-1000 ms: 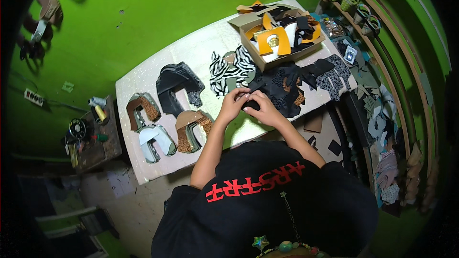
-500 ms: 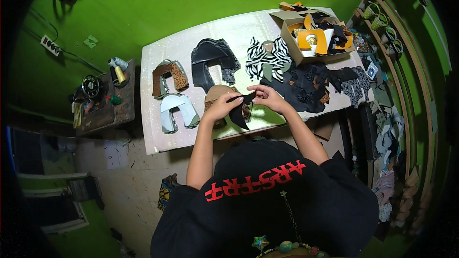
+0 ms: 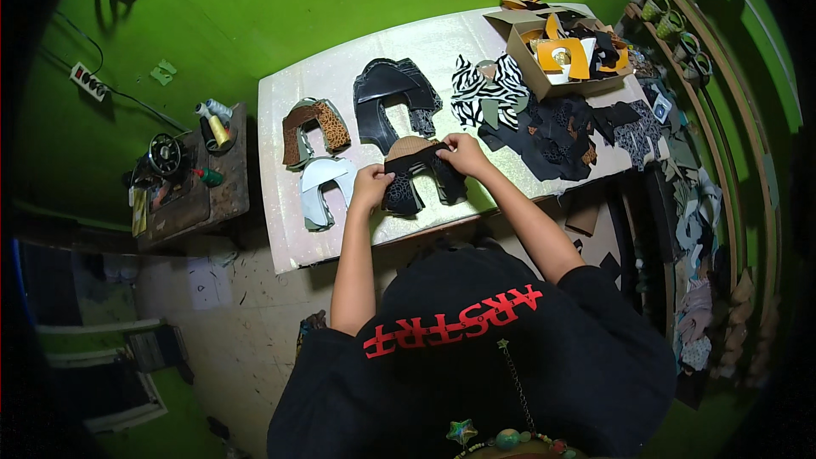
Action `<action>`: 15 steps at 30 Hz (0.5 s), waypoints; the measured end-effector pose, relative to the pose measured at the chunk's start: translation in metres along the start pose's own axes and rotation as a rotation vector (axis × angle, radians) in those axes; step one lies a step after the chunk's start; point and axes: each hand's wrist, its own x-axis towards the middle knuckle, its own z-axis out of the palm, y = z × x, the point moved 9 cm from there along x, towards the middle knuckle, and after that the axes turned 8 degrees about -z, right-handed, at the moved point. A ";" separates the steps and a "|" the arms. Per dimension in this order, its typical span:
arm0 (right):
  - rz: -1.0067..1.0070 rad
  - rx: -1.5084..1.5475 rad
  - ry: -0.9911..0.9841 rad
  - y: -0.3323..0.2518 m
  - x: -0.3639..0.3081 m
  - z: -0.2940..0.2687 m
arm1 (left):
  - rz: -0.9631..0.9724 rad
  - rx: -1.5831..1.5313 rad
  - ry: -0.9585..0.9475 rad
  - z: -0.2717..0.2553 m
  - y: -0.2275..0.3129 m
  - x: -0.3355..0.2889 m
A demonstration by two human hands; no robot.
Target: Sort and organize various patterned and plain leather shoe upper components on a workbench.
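At the front of the table my left hand (image 3: 371,187) pinches one end of a black cut piece of leather-like material (image 3: 414,161). My right hand (image 3: 465,155) grips its other end, so the piece stretches between them. It lies across a stack of U-shaped cut pieces (image 3: 405,196), whose top is tan and whose legs are dark and patterned. Left of that stack is a white U-shaped stack (image 3: 327,172). Behind it sits a brown stack with one spotted side (image 3: 333,124). A larger black stack (image 3: 384,83) lies farther back.
Zebra-striped pieces (image 3: 476,89) and black scraps (image 3: 557,144) lie to the right. A cardboard box (image 3: 571,87) of offcuts stands behind them. On the left, a worn wooden table (image 3: 223,195) carries thread cones (image 3: 218,132) and a handwheel (image 3: 164,153). Shelving (image 3: 722,161) runs along the right wall.
The black piece, earlier held bunched above the table, is now spread over the tan-topped stack. My hands have moved farther apart, with the right one shifting outward and away.
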 end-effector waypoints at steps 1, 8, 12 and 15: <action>0.022 -0.038 -0.027 0.000 0.006 0.004 | 0.012 0.044 0.073 -0.008 -0.007 0.007; 0.029 -0.145 0.071 0.010 0.013 0.010 | 0.117 0.277 0.385 -0.019 0.006 0.007; 0.129 -0.230 0.073 0.006 0.006 0.010 | 0.184 0.243 0.441 -0.019 -0.001 0.004; 0.140 -0.200 0.028 0.012 0.005 0.011 | 0.165 0.302 0.461 -0.018 0.000 0.000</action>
